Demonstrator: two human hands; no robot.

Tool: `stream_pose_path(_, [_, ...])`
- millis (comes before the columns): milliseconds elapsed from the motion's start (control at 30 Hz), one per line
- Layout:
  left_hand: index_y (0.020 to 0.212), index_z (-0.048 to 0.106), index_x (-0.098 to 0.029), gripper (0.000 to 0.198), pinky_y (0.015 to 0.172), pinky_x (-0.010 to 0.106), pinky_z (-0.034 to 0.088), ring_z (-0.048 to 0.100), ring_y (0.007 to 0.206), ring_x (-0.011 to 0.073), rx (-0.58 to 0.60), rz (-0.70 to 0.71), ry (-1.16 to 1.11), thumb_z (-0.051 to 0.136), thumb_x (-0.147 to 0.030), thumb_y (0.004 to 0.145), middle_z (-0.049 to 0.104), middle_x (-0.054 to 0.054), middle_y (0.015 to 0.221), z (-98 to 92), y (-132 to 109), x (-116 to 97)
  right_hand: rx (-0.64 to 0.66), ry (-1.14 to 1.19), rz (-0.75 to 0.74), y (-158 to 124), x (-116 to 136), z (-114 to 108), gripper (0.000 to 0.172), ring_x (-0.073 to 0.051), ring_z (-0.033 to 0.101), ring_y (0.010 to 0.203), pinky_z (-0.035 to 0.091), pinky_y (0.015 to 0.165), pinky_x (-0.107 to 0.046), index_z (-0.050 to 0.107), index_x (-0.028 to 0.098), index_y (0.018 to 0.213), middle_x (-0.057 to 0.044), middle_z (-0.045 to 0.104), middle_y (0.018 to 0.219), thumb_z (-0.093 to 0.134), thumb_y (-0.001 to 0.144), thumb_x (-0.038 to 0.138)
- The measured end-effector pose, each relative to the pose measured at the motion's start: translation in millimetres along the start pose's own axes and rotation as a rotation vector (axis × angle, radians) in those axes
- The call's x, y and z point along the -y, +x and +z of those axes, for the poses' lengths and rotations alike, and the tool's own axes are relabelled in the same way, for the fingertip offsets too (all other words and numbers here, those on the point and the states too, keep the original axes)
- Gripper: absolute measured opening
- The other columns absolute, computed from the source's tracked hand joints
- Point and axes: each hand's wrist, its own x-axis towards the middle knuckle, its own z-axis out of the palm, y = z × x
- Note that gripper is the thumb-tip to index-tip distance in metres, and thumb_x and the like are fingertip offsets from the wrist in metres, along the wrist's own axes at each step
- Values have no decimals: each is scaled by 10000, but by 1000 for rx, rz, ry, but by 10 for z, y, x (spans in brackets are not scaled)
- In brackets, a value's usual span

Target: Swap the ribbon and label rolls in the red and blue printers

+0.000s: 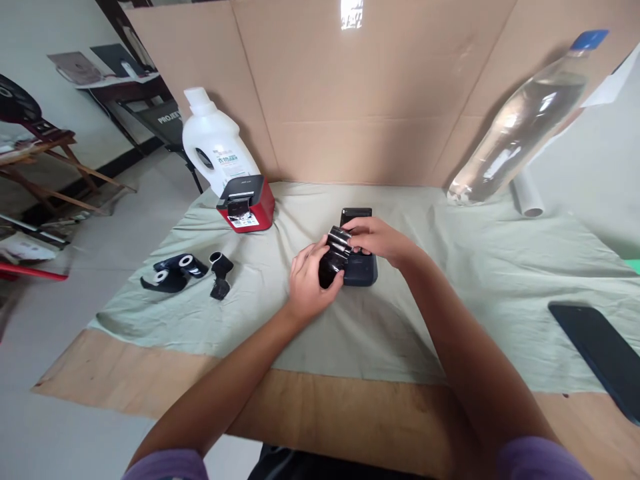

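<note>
My left hand (pixel 311 277) is curled around a roll of glossy black film (pixel 330 265), thumb at its near side. Fingers of my right hand (pixel 373 239) pinch the upper end of the same film, where it shows shiny folds or bands. Directly beneath and to the right lies a small dark device (pixel 361 270) with its black lid (pixel 356 213) raised at the back; it looks like a label printer. The hands and the film partly hide its inside.
Black film rolls (pixel 187 265) with loose ends and a smaller black roll (pixel 220 267) lie left on the green cloth (pixel 280 333). Behind them stand a red and black printer (pixel 250 205) and a white jug (pixel 213 143). A water bottle (pixel 525 127), white tube (pixel 529 193) and phone (pixel 600 353) are right.
</note>
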Motion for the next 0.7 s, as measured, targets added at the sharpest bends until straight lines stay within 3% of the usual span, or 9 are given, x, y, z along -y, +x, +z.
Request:
stream_pose_path(100, [1367,444,-181,511,1037,419,466,575,1255,254,115,-20,-88,614,-296,899,562,156,1436,23,-34,12,-68,-222,0,26,-61,-147,176,-138,585,688,420,614,-235,711,178,873,-6,678,753,589,752,138])
stream_pose_path(267, [1352,504,-180,474,1080,442,444,534,1263,271,360,90,-127,598,-346,918,515,132,1482,61,-56,4,-86,-554,-17,67,-209,-267,227,-190,651,877,452,753,-262,722,182,960,-34,740,978,616,763,144])
stream_pose_path(400, [1360,533,-192,517,1072,455,440,518,1229,284,433,149,-81,626,-404,898,552,100,1454,57,-63,15,-146,-657,-4,123,-340,-228,273,-208,648,974,459,836,-292,697,178,1077,-73,724,1112,570,836,158])
stream_pose_path(500, [1404,515,-200,619,1081,470,428,493,1242,299,469,162,-49,659,-474,868,523,100,1484,57,-68,36,-111,-699,-37,148,-418,-189,274,-218,643,978,467,844,-309,667,177,1116,-78,720,1085,581,855,170])
stream_pose_path(600, [1444,484,-193,687,1090,479,420,466,1257,314,506,171,-11,682,-480,852,481,100,1523,66,-77,46,-99,-758,-108,149,-464,-171,256,-233,635,972,474,870,-334,671,167,1074,-87,710,1045,634,821,158])
stream_pose_path(700, [1450,479,-181,661,1092,471,419,452,1264,313,510,167,19,682,-401,860,465,89,1539,79,-87,45,-177,-783,-191,160,-497,-169,173,-259,615,1055,465,941,-367,707,162,992,-119,685,1076,656,829,193])
